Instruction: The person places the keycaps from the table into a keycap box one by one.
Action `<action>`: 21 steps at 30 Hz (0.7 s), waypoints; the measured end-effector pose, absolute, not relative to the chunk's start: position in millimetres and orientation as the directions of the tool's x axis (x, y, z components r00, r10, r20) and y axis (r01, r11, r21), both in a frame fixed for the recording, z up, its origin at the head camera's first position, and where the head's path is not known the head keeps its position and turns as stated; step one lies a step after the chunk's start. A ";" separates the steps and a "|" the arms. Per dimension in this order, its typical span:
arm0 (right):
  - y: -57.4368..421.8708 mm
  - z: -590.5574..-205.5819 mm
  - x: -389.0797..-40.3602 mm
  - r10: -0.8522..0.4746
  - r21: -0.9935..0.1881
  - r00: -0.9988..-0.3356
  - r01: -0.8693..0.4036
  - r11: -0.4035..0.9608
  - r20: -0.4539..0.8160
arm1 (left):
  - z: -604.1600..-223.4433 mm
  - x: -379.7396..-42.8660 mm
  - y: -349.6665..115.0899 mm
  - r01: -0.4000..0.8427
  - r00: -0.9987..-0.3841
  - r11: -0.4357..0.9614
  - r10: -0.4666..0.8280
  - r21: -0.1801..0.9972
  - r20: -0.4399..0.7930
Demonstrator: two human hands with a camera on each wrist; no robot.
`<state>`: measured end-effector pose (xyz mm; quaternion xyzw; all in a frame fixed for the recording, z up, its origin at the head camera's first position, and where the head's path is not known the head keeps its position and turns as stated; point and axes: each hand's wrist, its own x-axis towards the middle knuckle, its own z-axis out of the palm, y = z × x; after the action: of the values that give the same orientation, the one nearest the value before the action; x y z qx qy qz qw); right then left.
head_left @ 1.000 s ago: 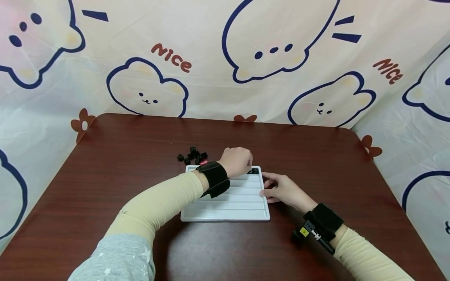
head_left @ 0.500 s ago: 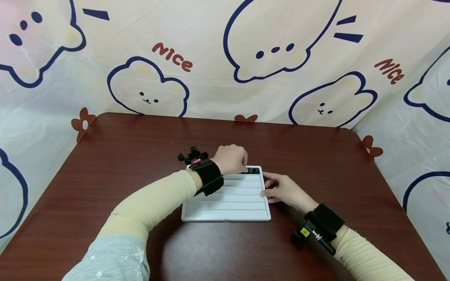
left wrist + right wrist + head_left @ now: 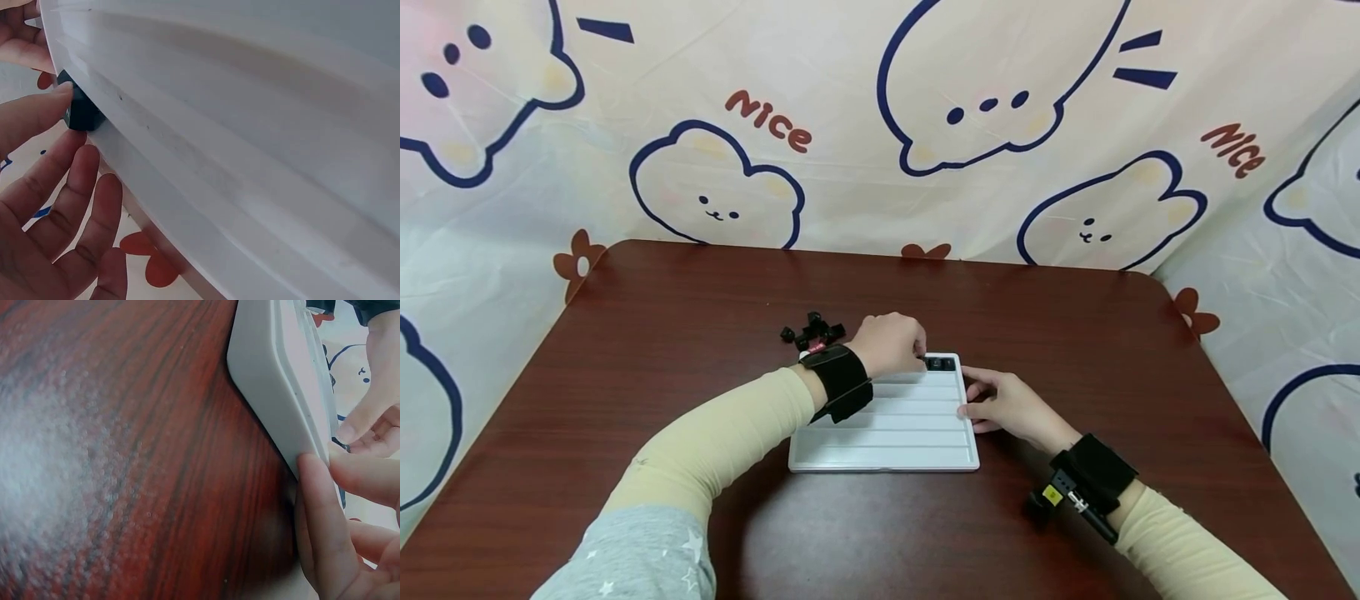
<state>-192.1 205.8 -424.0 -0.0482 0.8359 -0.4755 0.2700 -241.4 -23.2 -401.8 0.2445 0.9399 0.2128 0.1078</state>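
Observation:
A white ridged tray lies flat on the table, several long rows running across it. Over its far row, my left hand pinches a small black keycap between thumb and forefinger, the other fingers spread below. Black keycaps sit side by side at the right end of that row. My right hand touches the tray's right side, the thumb against the outer wall and the forefinger stretched along the edge near the far corner, as the right wrist view also shows.
Behind the tray's far left corner lies a loose pile of black keycaps with a red piece among them, partly hidden by the left wristband. The brown table ends at a printed cloth.
My left hand has shifted left along the far row, uncovering more black keycaps at its right end, and lowered slightly lately. The right hand and the tray stay in place.

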 end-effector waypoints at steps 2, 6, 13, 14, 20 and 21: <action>205.7 -423.5 -191.4 -0.337 -0.820 -0.850 0.174 0.545 -0.404 | -402.3 -240.7 -23.6 0.416 -0.856 0.789 0.507 0.452 -0.096; 205.3 -423.0 -190.6 -0.340 -0.822 -0.850 0.174 0.542 -0.403 | -403.4 -240.1 -24.1 0.423 -0.855 0.788 0.510 0.448 -0.090; 205.8 -421.6 -191.2 -0.338 -0.819 -0.852 0.168 0.548 -0.401 | -401.7 -239.0 -23.5 0.429 -0.853 0.774 0.517 0.466 -0.073; 206.0 -421.9 -191.2 -0.337 -0.819 -0.851 0.169 0.549 -0.402 | -401.8 -238.7 -23.4 0.431 -0.852 0.773 0.518 0.466 -0.072; 206.2 -424.2 -190.9 -0.339 -0.822 -0.849 0.175 0.541 -0.404 | -402.0 -237.4 -23.1 0.434 -0.851 0.775 0.520 0.459 -0.076; 206.1 -424.3 -190.9 -0.339 -0.823 -0.850 0.175 0.540 -0.404 | -401.8 -237.4 -23.3 0.433 -0.850 0.775 0.521 0.459 -0.077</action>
<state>-190.9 206.1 -424.3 -0.0492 0.8350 -0.4770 0.2698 -237.4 -23.3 -401.8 0.2545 0.9368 0.2180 0.1001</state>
